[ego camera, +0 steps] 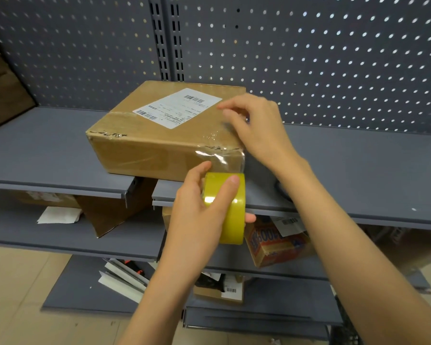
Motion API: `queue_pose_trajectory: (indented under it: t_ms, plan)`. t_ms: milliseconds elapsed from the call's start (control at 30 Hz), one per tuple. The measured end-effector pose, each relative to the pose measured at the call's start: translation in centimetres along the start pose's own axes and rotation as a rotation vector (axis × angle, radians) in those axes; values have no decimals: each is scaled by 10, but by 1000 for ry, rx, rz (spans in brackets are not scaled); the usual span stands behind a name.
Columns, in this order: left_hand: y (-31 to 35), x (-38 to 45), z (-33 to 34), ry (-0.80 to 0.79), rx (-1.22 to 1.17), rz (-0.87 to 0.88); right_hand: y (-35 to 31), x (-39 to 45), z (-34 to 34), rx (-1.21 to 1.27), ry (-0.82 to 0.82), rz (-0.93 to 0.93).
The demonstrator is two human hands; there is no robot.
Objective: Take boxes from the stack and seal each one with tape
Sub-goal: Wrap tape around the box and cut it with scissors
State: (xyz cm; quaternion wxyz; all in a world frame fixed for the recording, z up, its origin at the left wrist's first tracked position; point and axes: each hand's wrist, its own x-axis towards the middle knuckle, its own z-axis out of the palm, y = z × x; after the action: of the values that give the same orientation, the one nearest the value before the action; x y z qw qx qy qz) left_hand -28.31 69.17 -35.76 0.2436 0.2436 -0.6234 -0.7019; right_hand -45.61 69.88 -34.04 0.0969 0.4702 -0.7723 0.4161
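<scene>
Left hand [199, 210] gripping tape roll [230, 207], box [144, 135] (labelled)

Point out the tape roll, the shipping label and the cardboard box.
tape roll [234, 215], head view, yellow outer band.
shipping label [177, 107], head view, white middle.
cardboard box [144, 155], head view, front side.

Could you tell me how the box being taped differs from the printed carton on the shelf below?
The brown box is plain cardboard with a white label, lying flat on the upper shelf; the printed carton is orange with red lettering and sits tilted. The brown box looks larger. Both carry barcode labels.
</scene>
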Motion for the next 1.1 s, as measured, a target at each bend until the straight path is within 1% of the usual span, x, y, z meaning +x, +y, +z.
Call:
queue_pose_trajectory:
  t_ms: [33,67,133,167,233,467,667,833,1100]
  plan:
    - [-1,0,0,4,-5,-3,-4,-5,-2,13,-68,-6]
    - [-1,0,0,6,-12,-2,-8,-11,-3,3,-177,-6]
    - [-3,0,-1,11,-15,1,-7,-18,-2,-81,-369,-9]
    - [-4,0,-1,15,-7,8,-5,-19,-1,-151,-428,-10]
    - [-7,0,-1,23,15,21,-3,-20,4,-260,-480,-32]
    - [-11,0,-2,1,39,33,-1,-21,5,-275,-485,-27]
    - [-19,-14,-1,79,52,-51,-1,-19,4,-278,-516,-12]
    - [-19,-17,0,116,84,23,-2,-19,6,-267,-499,-7]
    - [-23,-19,-6,79,122,28,-3,-21,8,-255,-478,10]
